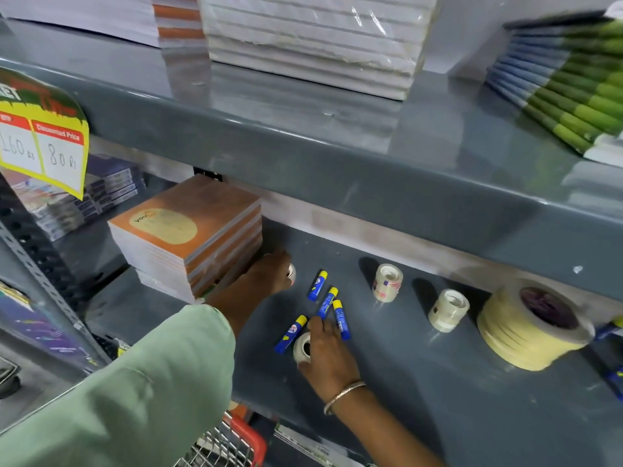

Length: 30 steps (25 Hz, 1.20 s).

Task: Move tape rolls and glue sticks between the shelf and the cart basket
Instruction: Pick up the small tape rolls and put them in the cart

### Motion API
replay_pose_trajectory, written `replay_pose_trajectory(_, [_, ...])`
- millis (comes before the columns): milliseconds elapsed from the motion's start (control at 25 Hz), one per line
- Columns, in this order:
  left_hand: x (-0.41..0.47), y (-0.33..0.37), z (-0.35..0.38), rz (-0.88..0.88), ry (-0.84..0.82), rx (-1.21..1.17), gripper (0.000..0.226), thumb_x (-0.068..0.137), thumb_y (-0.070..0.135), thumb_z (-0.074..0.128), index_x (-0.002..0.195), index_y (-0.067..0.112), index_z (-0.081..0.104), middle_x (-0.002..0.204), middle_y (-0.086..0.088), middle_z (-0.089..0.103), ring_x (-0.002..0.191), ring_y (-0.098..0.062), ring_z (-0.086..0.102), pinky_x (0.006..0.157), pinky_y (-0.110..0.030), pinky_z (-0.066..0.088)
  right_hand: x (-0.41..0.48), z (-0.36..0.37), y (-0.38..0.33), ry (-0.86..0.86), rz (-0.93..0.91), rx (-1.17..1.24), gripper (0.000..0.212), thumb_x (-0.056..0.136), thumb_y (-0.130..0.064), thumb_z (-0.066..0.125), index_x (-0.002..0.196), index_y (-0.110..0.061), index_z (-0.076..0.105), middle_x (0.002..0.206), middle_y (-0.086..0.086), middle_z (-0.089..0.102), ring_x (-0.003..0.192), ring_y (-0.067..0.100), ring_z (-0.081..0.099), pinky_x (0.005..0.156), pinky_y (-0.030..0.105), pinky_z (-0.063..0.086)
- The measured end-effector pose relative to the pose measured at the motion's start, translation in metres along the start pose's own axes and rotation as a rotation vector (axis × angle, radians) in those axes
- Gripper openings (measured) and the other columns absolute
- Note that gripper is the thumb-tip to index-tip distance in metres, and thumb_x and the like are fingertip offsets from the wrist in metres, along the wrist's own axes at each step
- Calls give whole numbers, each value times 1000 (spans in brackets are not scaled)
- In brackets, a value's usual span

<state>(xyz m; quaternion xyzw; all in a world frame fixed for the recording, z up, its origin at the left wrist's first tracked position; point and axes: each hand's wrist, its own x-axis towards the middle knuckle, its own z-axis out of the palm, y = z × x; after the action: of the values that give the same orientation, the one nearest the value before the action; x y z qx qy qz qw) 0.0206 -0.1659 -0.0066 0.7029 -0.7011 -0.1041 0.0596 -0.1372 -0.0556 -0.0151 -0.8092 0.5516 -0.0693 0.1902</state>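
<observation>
Tape rolls and glue sticks are spread over the grey lower shelf (438, 382) where the person is reaching in with both arms. The left hand (269, 274), coming out of a pale green sleeve (151, 382), is up against the stack of orange notebooks (188, 237) and has its fingers curled around a small clear tape roll (292, 274), of which only the end shows past the knuckles. The right hand (328, 352), with a thin bangle (344, 396) on the wrist, is nearer the shelf's front edge and grips a small white tape roll (302, 347) between thumb and fingers, the roll's core facing outward. Four blue glue sticks with yellow caps lie loose between and beside the two hands: one (317, 285) farthest back, two (327, 302) (341, 319) close together just above the right hand's fingertips, and one (290, 333) lying just left of the held white roll. Further right, two more small clear tape rolls stand on end, one (387, 282) with red print, the other (448, 310) plainer, well apart from the hands. Beyond them sits a stack of wide masking tape rolls (529, 332) (cream-coloured, with a dark core). Down at the bottom edge, under the sleeve, a corner of the cart basket (236, 443) shows, wire mesh with a red rim. Wrapped reams of paper (310, 38) rest on the upper shelf (303, 146).
</observation>
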Motion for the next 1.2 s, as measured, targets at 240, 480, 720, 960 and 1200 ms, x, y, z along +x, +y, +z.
replay_pose_trajectory(240, [-5, -4, 5, 55, -5, -75, 47, 80, 9, 64, 122, 3, 45, 134, -18, 43, 121, -33, 47, 102, -34, 35, -1, -3, 7, -14, -33, -24, 58, 83, -11, 60, 135, -17, 36, 140, 7, 35, 135, 25, 32, 104, 31, 41])
replay_pose_trajectory(480, [-9, -4, 5, 9, -10, -80, 47, 77, 12, 66, 119, 0, 47, 131, -20, 43, 118, -36, 49, 100, -36, 38, -2, -5, 9, -24, -18, -40, 54, 83, -10, 60, 133, -15, 40, 142, 8, 35, 133, 26, 36, 103, 32, 43])
replay_pose_trajectory(720, [-19, -6, 4, 6, 18, -98, 45, 74, 12, 67, 113, 0, 48, 124, -19, 51, 112, -37, 52, 93, -38, 42, -2, -3, 13, -5, -7, -42, 52, 83, -10, 59, 132, -15, 42, 143, 7, 34, 135, 25, 33, 102, 31, 44])
replay_pose_trajectory(960, [-36, -7, 3, 35, 34, -60, 41, 75, 12, 62, 113, 3, 49, 125, -17, 50, 111, -32, 51, 93, -33, 40, -3, -2, 17, -3, -8, -26, 46, 81, -8, 60, 125, -13, 46, 155, 5, 17, 145, 24, 15, 104, 33, 43])
replay_pose_trajectory(1200, [-49, -11, 2, 23, 32, -50, 43, 79, 13, 60, 120, 7, 47, 130, -14, 46, 119, -28, 46, 99, -34, 38, -3, -6, 16, -25, 6, -47, 50, 81, -11, 62, 128, -11, 44, 147, 10, 30, 137, 27, 30, 104, 30, 41])
